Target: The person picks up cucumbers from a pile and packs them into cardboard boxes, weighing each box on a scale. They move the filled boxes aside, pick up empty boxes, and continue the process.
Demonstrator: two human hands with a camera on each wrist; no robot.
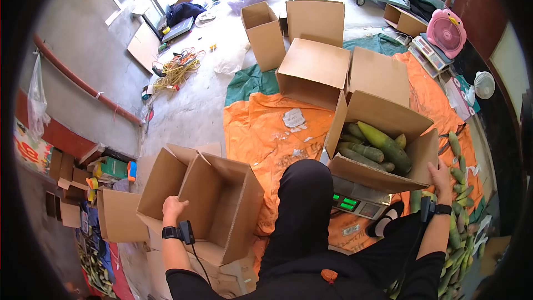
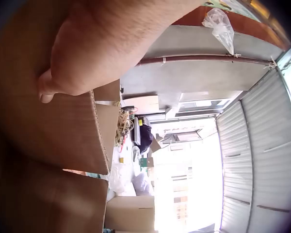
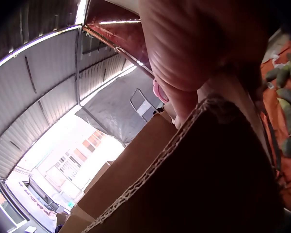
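On the left, my left hand [image 1: 175, 209] grips the near edge of a cardboard box [image 1: 244, 205] whose bare inside shows. Its thumb [image 2: 47, 86] lies over the cardboard in the left wrist view. At the right, my right hand [image 1: 440, 176] holds the right wall of another open box [image 1: 388, 105], with the thumb on the inner side. The cut rim [image 3: 150, 172] of that wall runs beneath the hand in the right wrist view. Several long green gourds [image 1: 383, 144] lie in this box. It stands on a scale [image 1: 361, 205] with lit green digits.
More cardboard boxes [image 1: 313, 69] stand ahead on an orange tarp [image 1: 266, 128]. Loose gourds [image 1: 455, 233] are heaped along the right side. A pink fan [image 1: 446, 32] stands at the far right, and tangled cord [image 1: 179, 71] lies by the left wall.
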